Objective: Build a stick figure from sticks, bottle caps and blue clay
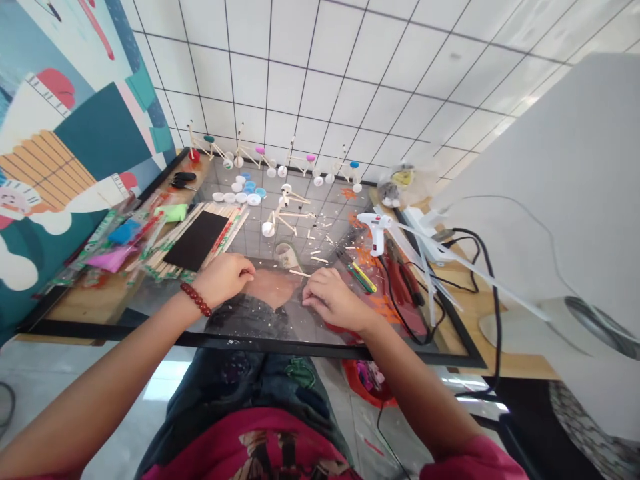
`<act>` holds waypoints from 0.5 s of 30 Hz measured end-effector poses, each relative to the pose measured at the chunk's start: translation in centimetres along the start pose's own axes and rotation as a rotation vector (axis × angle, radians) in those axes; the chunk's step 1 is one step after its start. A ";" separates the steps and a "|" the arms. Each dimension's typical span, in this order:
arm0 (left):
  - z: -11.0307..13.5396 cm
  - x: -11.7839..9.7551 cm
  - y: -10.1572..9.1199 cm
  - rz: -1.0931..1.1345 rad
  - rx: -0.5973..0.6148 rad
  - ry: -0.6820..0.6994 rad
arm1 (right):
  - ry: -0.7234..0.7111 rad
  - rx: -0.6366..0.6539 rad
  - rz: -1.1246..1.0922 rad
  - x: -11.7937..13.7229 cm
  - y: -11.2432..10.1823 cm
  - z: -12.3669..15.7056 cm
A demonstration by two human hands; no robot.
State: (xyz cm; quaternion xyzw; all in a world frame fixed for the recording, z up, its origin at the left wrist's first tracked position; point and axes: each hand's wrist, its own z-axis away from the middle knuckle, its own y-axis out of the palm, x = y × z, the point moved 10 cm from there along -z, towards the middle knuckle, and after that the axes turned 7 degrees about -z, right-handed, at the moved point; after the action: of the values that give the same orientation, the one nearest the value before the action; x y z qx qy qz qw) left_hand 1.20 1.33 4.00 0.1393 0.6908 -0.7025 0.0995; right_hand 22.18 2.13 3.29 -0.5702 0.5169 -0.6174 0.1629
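Note:
My left hand (pixel 227 279), a red bead bracelet on its wrist, hovers by the near end of a bundle of wooden sticks (pixel 233 230). Its fingers are curled closed, and whatever they may hold is hidden. My right hand (pixel 334 299) is closed too, fingertips bent down near the glossy tabletop (pixel 280 327); its grip cannot be made out. A short stick piece (pixel 300 273) lies just beyond those fingertips. Behind it is a roll of clear tape (pixel 287 255). Farther back stands a small stick frame with white caps (pixel 285 220).
On the right lie a white glue gun (pixel 376 230), a yellow-green cutter (pixel 364 277), red-handled pliers (pixel 397 277) and black cables. Several finished stick models (pixel 300 160) line the back edge. White and blue caps (pixel 243 193), a black card (pixel 197 240) and coloured packets (pixel 117 243) sit left.

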 end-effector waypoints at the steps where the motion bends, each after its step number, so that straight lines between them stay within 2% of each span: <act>1: -0.1 -0.5 0.4 -0.051 -0.002 0.019 | 0.001 -0.007 0.005 0.0 0.0 0.0; 4: -0.1 -1.2 0.6 -0.150 0.025 0.040 | -0.010 -0.040 0.027 0.2 0.0 0.0; 7: 1.6 -0.5 -1.4 -0.100 0.043 0.035 | -0.020 -0.142 0.063 0.2 -0.9 0.2; 9: 4.5 0.3 -2.9 0.045 0.080 0.068 | -0.035 -0.224 0.075 0.2 -1.8 0.6; 11: 8.8 1.0 -3.3 0.184 0.195 0.137 | -0.046 -0.282 0.083 0.3 -2.7 1.1; 12: 10.9 1.6 -3.8 0.187 0.187 0.136 | -0.048 -0.295 0.085 0.4 -3.1 1.3; 15: 15.7 4.6 -6.9 0.093 -0.129 -0.061 | -0.066 -0.286 0.088 1.0 -3.6 1.3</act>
State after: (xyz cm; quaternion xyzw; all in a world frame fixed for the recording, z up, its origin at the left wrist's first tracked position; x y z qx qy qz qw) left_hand -6.39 -13.88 9.07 0.1431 0.7242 -0.6549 0.1618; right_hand 24.39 2.22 6.53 -0.5844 0.6184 -0.5107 0.1236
